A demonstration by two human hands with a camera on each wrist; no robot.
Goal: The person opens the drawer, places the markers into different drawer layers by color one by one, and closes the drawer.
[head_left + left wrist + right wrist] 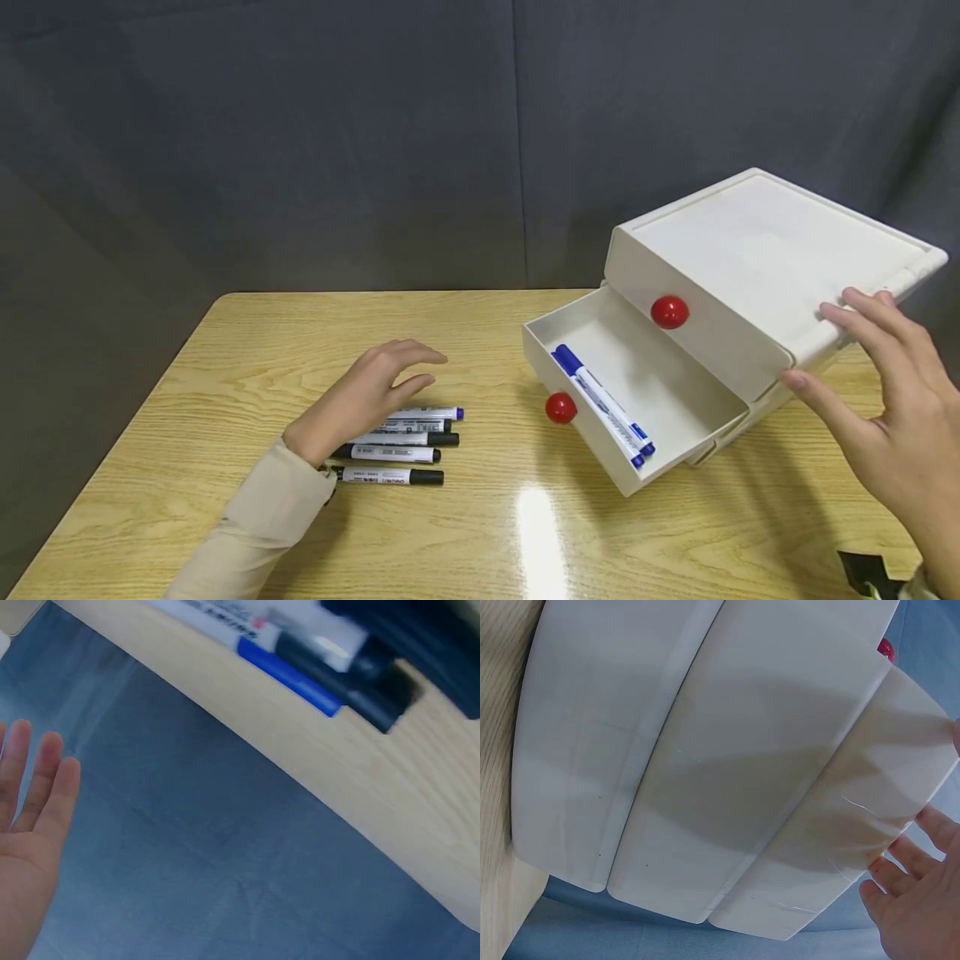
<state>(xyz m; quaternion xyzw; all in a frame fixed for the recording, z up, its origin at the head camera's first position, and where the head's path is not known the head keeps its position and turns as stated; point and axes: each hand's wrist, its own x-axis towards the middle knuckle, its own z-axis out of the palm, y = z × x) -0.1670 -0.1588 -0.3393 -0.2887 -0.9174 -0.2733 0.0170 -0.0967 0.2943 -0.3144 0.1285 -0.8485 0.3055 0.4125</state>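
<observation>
"Above the row of markers (401, 438), how does the left hand (367, 387) appear?"
"Its fingers extend loosely and hold nothing."
"And the right hand (900, 408)?"
"Its spread fingers touch the top edge of the white cabinet (772, 242) without gripping it."
"Where do the two blue-capped markers (600, 396) lie?"
"Side by side in the pulled-out drawer (663, 367), along its front wall, where a red knob (561, 408) projects; the row itself lies on the wooden table (465, 542), apart from the cabinet."

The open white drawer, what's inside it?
Two white marker pens with blue ends lie in the open white drawer, near its front. Its back can't be seen: the closed white upper drawer covers it.
</observation>
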